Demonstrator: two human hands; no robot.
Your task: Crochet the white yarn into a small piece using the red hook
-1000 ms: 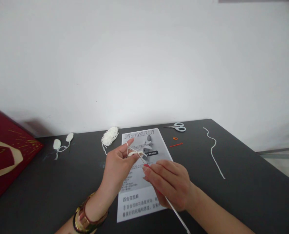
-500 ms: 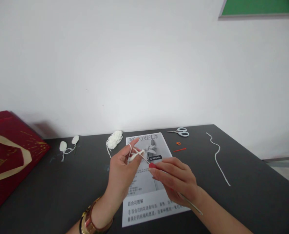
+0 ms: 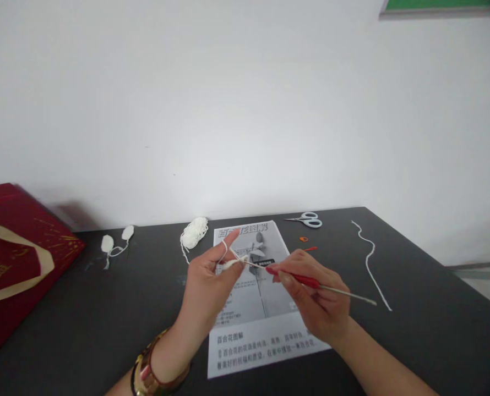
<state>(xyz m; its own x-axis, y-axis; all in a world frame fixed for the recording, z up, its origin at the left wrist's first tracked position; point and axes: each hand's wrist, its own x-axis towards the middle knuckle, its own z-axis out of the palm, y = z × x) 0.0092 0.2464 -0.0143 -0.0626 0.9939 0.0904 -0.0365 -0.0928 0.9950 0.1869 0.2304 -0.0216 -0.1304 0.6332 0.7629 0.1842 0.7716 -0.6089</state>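
My left hand (image 3: 212, 280) pinches a small piece of white crochet work (image 3: 230, 264) between thumb and fingers. White yarn (image 3: 225, 248) wraps round its raised index finger and runs down to the piece. In my right hand (image 3: 317, 300) is a crochet hook (image 3: 298, 279) with a red grip and metal ends, held like a pen. The hook's thin tip meets the crochet work at my left fingertips; the exact stitch is too small to make out. Beneath both hands lies a printed sheet (image 3: 265, 349) with a flower picture and Chinese text.
Behind my left hand sits a ball of white yarn (image 3: 194, 233). Two white crocheted petals (image 3: 107, 243) lie farther left, near a red gift bag (image 3: 17, 253). Scissors (image 3: 309, 220), an orange stitch marker (image 3: 303, 239), a red needle (image 3: 310, 248) and a loose yarn strand (image 3: 368, 258) lie rightward.
My right hand has turned and shifted slightly right, so the hook now lies flatter and its red grip shows more. My left hand keeps its pinch, its index finger a bit higher.
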